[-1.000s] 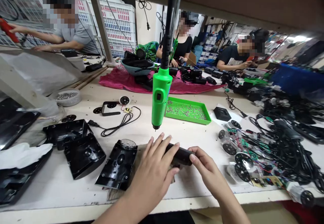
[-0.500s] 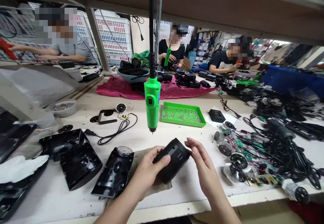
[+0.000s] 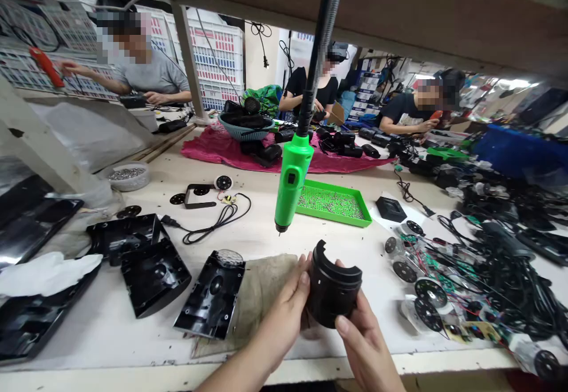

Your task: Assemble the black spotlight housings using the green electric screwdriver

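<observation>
Between my two hands is a black plastic housing, its curved, notched rim facing up and away from me. My left hand is closed along its left side, thumb by the edge. On the lower right, my right hand grips it with the thumb in front and fingers partly hidden behind. Just beyond hangs a green electric screwdriver, tilted and touched by neither hand. To the left, an open black shell half lies partly on a grey-brown cloth, with another black shell half farther left.
A green tray of small screws sits behind the screwdriver. Wired parts with black discs and cables crowd the right side. A round tub of small metal pieces stands at left. Several co-workers sit across the bench.
The housing has been turned so its notched rim faces up, and my right hand has closed on it. The screwdriver now hangs at a slant. The view has shifted slightly.
</observation>
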Motion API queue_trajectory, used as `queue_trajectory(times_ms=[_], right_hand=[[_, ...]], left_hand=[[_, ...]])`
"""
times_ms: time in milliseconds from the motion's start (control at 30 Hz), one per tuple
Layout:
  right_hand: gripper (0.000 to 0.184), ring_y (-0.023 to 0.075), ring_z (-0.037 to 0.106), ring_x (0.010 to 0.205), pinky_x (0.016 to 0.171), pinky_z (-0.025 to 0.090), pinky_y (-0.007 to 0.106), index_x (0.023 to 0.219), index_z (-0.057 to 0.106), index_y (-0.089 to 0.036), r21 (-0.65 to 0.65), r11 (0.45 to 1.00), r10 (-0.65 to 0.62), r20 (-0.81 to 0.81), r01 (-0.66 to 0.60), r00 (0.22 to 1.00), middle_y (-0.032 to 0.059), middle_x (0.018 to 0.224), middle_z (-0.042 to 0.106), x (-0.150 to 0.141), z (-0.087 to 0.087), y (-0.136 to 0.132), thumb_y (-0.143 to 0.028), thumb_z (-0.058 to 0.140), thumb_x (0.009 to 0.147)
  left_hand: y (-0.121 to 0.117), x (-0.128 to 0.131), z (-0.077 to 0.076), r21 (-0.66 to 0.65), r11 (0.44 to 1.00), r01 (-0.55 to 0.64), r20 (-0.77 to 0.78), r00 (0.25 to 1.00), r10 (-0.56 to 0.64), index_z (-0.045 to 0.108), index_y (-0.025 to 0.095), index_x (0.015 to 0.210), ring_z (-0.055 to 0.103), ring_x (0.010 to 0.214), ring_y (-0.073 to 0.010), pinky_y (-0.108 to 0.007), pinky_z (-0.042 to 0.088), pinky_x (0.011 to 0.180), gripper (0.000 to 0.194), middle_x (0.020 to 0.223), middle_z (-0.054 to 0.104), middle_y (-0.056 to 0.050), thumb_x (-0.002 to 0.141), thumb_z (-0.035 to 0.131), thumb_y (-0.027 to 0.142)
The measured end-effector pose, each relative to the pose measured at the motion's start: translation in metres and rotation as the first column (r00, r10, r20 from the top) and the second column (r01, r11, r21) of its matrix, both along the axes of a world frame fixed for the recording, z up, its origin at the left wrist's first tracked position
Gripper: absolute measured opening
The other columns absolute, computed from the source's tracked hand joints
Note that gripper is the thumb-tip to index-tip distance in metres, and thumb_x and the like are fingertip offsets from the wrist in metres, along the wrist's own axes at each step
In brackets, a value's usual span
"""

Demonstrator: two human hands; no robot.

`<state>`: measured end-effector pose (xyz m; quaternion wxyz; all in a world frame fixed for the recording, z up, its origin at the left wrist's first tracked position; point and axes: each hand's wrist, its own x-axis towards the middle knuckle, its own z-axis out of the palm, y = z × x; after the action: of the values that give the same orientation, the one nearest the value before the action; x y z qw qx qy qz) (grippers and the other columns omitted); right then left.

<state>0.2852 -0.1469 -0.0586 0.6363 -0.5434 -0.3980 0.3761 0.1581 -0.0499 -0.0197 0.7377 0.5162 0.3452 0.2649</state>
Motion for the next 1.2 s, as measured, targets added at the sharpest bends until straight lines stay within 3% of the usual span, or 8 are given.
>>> queue_trajectory(times_ms=[233, 367, 433, 500, 567, 700, 833, 1200], right_hand=[[0.053, 0.0301, 0.041, 0.134, 0.111, 0.03, 0.05, 0.136, 0.05, -0.028, -0.217, 0.976, 0.082, 0.267, -0.023, 0.96, 0.0096, 0.134, 0.057, -0.022, -0.004, -0.002, -0.054, 0.046, 0.09], [0.056, 0.0274, 0.041, 0.135, 0.11, 0.033, 0.047, 0.144, 0.036, -0.028, -0.224, 0.968, 0.198, 0.398, -0.114, 0.896, 0.0094, 0.139, 0.053, -0.022, 0.013, 0.002, -0.048, 0.044, 0.093], [0.062, 0.0263, 0.041, 0.135, 0.109, 0.037, 0.046, 0.148, 0.024, -0.03, -0.145, 0.989, 0.104, 0.542, -0.029, 0.834, 0.0086, 0.147, 0.043, -0.006, 0.02, 0.007, -0.044, 0.048, 0.092], [0.072, 0.0285, 0.043, 0.133, 0.106, 0.039, 0.049, 0.149, 0.017, -0.027, -0.062, 0.988, -0.051, 0.729, 0.14, 0.682, 0.0112, 0.149, 0.039, 0.018, 0.024, 0.014, -0.043, 0.053, 0.089], [0.071, 0.0353, 0.05, 0.124, 0.099, 0.042, 0.056, 0.145, 0.03, -0.02, -0.065, 0.975, -0.025, 0.92, 0.213, 0.392, 0.0178, 0.139, 0.049, 0.046, 0.026, 0.022, -0.046, 0.056, 0.084], [0.068, 0.0353, 0.056, 0.114, 0.093, 0.044, 0.055, 0.141, 0.037, -0.02, -0.123, 0.975, 0.068, 0.959, 0.184, 0.276, 0.0165, 0.132, 0.056, 0.08, 0.024, 0.027, -0.042, 0.06, 0.081], [0.068, 0.0319, 0.057, 0.111, 0.091, 0.046, 0.05, 0.144, 0.032, -0.025, -0.146, 0.979, 0.112, 0.969, 0.142, 0.221, 0.0126, 0.13, 0.058, 0.085, 0.027, 0.021, -0.037, 0.059, 0.082], [0.075, 0.0335, 0.057, 0.107, 0.09, 0.042, 0.053, 0.145, 0.027, -0.027, -0.217, 0.969, 0.205, 0.973, 0.119, 0.104, 0.0125, 0.122, 0.062, 0.091, 0.031, 0.013, -0.025, 0.06, 0.077]], left_hand=[[0.003, -0.008, -0.009, -0.147, 0.988, -0.036, 0.155, 0.986, 0.059, 0.054, 0.024, 0.133, 0.03, 0.141, -0.0221, -0.041, 0.019, 0.118, 0.052, 0.149, 0.041, -0.004, 0.091, 0.045, 0.052], [0.003, -0.015, -0.007, 0.001, 0.999, -0.048, 0.025, 0.999, 0.048, 0.047, 0.023, 0.139, 0.023, 0.143, -0.0228, -0.045, 0.013, 0.119, 0.054, 0.153, 0.034, -0.005, 0.092, 0.042, 0.051], [0.0, -0.022, -0.009, 0.155, 0.987, -0.048, -0.05, 0.997, 0.056, 0.043, 0.024, 0.141, 0.02, 0.144, -0.0238, -0.047, 0.012, 0.118, 0.055, 0.155, 0.029, -0.005, 0.092, 0.041, 0.049], [-0.007, -0.033, -0.014, 0.34, 0.94, -0.039, -0.136, 0.987, 0.09, 0.042, 0.027, 0.141, 0.018, 0.145, -0.0247, -0.05, 0.015, 0.117, 0.051, 0.157, 0.027, -0.005, 0.094, 0.039, 0.046], [-0.015, -0.045, -0.02, 0.504, 0.863, 0.024, -0.232, 0.967, 0.108, 0.044, 0.031, 0.14, 0.02, 0.144, -0.0261, -0.053, 0.021, 0.115, 0.046, 0.156, 0.028, -0.003, 0.095, 0.038, 0.04], [-0.027, -0.058, -0.031, 0.693, 0.693, 0.199, -0.359, 0.929, 0.092, 0.048, 0.032, 0.136, 0.027, 0.142, -0.0299, -0.056, 0.034, 0.109, 0.042, 0.151, 0.039, -0.004, 0.095, 0.04, 0.03], [-0.029, -0.056, -0.032, 0.753, 0.608, 0.252, -0.384, 0.918, 0.096, 0.049, 0.03, 0.136, 0.032, 0.139, -0.0302, -0.053, 0.041, 0.105, 0.043, 0.148, 0.043, -0.005, 0.094, 0.041, 0.027], [-0.033, -0.054, -0.039, 0.757, 0.619, 0.212, -0.348, 0.931, 0.107, 0.045, 0.034, 0.138, 0.032, 0.14, -0.0277, -0.049, 0.041, 0.106, 0.047, 0.146, 0.046, -0.001, 0.093, 0.045, 0.024]])
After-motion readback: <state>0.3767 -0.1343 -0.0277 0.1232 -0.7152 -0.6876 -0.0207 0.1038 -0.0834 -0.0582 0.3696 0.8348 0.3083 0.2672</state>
